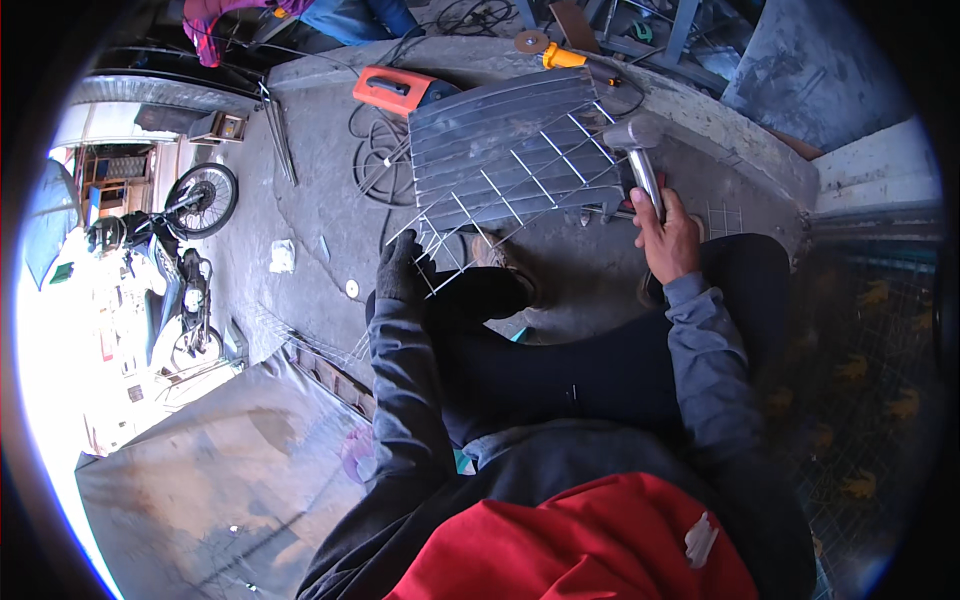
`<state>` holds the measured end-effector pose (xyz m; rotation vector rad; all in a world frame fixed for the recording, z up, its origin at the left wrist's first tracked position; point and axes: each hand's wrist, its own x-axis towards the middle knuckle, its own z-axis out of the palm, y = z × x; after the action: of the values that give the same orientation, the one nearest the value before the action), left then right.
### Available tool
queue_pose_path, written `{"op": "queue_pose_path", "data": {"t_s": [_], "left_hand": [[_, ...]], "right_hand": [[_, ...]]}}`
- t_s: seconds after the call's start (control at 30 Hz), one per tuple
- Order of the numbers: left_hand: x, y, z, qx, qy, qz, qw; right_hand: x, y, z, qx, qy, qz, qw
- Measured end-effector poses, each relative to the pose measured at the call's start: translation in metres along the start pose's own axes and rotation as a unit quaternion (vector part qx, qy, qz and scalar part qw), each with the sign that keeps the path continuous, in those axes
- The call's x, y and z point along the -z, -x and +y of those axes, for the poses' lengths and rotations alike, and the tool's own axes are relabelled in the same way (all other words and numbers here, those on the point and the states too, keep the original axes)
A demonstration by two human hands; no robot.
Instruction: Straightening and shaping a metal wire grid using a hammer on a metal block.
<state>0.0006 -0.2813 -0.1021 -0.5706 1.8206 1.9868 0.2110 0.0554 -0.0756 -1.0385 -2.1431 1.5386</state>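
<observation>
My left hand (402, 268), in a dark glove, is closed on the near left end of a welded wire grid (516, 208). The grid slants up and away to the right, resting on a low dark slatted metal bench (505, 112). In my bare right hand (668, 238) is a hammer (645, 178), gripped by its shiny handle. The hammer's head is raised close to the grid's far right end; whether the two touch I cannot tell.
Behind the bench lie an orange-red machine (395, 90) with coiled cables (380, 165) and a yellow angle grinder (560, 57). A motorcycle (180, 250) stands at left. Another person's purple sleeve (205, 35) shows at the far edge. Grey sheeting (230, 480) spreads at lower left.
</observation>
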Motion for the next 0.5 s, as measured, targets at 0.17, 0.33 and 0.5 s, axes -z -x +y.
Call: {"op": "queue_pose_path", "data": {"t_s": [0.17,0.33,0.5], "left_hand": [[0.013,-0.052,0.016,-0.090,-0.207,0.040,0.973],[0.038,-0.096,0.018,-0.071,-0.419,0.040,0.904],[0.050,-0.120,0.018,-0.034,-0.233,-0.048,0.971]], "right_hand": [[-0.013,-0.010,0.009,0.024,0.073,-0.001,0.997],[-0.024,-0.013,0.013,0.019,0.081,-0.020,0.996],[-0.028,-0.010,0.009,0.033,0.081,-0.040,0.995]]}}
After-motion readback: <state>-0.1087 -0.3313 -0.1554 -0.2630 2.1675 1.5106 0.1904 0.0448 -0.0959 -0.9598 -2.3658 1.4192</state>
